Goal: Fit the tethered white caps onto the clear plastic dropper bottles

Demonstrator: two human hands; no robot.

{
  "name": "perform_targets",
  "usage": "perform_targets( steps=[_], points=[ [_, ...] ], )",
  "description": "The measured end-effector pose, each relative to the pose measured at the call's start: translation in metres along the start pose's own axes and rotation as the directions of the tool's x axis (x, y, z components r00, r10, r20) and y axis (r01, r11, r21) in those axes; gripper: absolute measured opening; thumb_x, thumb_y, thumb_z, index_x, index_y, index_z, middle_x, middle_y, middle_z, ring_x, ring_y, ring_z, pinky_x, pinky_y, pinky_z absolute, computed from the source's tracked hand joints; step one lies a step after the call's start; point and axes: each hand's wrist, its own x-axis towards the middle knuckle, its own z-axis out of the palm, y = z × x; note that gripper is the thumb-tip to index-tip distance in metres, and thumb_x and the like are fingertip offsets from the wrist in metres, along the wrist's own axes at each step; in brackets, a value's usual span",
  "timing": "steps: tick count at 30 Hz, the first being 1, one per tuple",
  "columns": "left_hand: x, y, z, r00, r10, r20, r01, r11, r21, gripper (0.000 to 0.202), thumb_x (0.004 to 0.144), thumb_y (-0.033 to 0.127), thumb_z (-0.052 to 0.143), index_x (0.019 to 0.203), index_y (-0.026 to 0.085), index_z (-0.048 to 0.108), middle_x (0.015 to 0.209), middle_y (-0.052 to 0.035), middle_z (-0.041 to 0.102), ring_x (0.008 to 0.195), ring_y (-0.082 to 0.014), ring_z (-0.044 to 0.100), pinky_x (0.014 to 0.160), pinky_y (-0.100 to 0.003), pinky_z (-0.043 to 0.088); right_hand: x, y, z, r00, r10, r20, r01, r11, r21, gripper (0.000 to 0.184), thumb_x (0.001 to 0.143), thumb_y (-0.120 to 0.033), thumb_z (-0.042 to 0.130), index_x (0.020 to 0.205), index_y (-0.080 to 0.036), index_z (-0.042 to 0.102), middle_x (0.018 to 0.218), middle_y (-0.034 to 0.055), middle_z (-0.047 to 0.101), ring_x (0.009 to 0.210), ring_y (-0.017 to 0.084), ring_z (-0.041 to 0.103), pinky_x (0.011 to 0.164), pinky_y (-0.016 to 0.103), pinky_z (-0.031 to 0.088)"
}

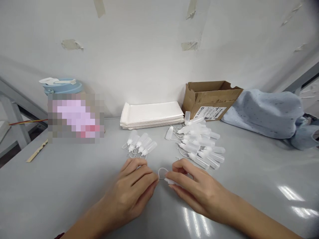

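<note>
My right hand [199,189] is closed around a small translucent squeeze bottle [170,181] with a thin needle tip pointing left; most of its body is hidden by my fingers. A thin white strap [162,169] loops up from the bottle towards my left hand [136,189]. The left thumb and fingers pinch together at the needle's end, and what lies between them is too small to make out. Just beyond the left hand lies a small group of similar bottles [146,143]. A larger pile of needle-tip bottles [199,141] lies beyond the right hand.
White padded envelopes [152,114] are stacked against the wall. An open cardboard box [211,99] stands behind the large pile, with blue cloth [266,113] to its right. At the left are a blue-lidded container [63,87], a blurred-out patch and a flat strip [37,151].
</note>
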Motion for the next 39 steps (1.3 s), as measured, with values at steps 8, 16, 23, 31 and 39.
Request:
perform_targets(
  steps=[8, 16, 23, 31, 39],
  points=[
    [-0.003, -0.001, 0.003, 0.999, 0.043, 0.004, -0.043, 0.999, 0.017, 0.018, 0.083, 0.001, 0.053, 0.093, 0.015, 0.058, 0.076, -0.0036, 0.063, 0.079, -0.0190, 0.049, 0.074, -0.036, 0.043, 0.000, 0.000, 0.001, 0.998, 0.009, 0.062, -0.010, 1.000, 0.018, 0.024, 0.094, -0.017, 0.037, 0.110, -0.013, 0.055, 0.093, 0.0102, 0.051, 0.074, 0.015, 0.054, 0.065, 0.026, 0.050],
    [-0.001, 0.003, 0.004, 0.997, 0.079, -0.003, -0.079, 0.994, 0.070, 0.017, 0.083, 0.000, 0.050, 0.088, 0.014, 0.059, 0.072, -0.0039, 0.062, 0.076, -0.0193, 0.051, 0.068, -0.033, 0.042, 0.000, 0.002, 0.005, 0.995, 0.023, 0.102, -0.031, 0.997, 0.077, 0.025, 0.095, -0.019, 0.036, 0.115, -0.016, 0.050, 0.097, 0.0095, 0.050, 0.078, 0.016, 0.054, 0.068, 0.027, 0.051],
    [0.001, -0.004, -0.003, 0.994, 0.032, -0.109, -0.019, 0.993, 0.119, 0.016, 0.083, 0.003, 0.054, 0.091, 0.016, 0.059, 0.073, -0.0025, 0.064, 0.077, -0.0187, 0.051, 0.071, -0.034, 0.043, 0.000, 0.008, 0.000, 0.975, 0.206, 0.078, -0.216, 0.962, 0.169, 0.027, 0.094, -0.022, 0.044, 0.120, -0.018, 0.044, 0.098, 0.0074, 0.056, 0.080, 0.017, 0.059, 0.069, 0.031, 0.053],
    [0.000, -0.007, -0.008, 0.971, -0.236, 0.042, 0.240, 0.956, -0.167, 0.016, 0.086, 0.008, 0.052, 0.092, 0.021, 0.059, 0.076, 0.0003, 0.062, 0.079, -0.0163, 0.051, 0.071, -0.029, 0.045, 0.000, 0.012, 0.004, 0.990, 0.120, -0.068, -0.106, 0.977, 0.185, 0.024, 0.093, -0.011, 0.039, 0.115, -0.017, 0.046, 0.098, 0.0085, 0.056, 0.083, 0.017, 0.058, 0.069, 0.030, 0.051],
    [0.001, -0.003, 0.000, 0.983, -0.183, 0.029, 0.184, 0.946, -0.267, 0.018, 0.085, 0.003, 0.051, 0.089, 0.018, 0.060, 0.071, -0.0014, 0.059, 0.074, -0.0156, 0.048, 0.065, -0.028, 0.045, -0.004, 0.014, 0.015, 0.997, 0.011, -0.071, 0.004, 0.980, 0.199, 0.035, 0.087, 0.001, 0.037, 0.118, -0.011, 0.048, 0.097, 0.0122, 0.057, 0.085, 0.019, 0.057, 0.072, 0.030, 0.052]
  ],
)
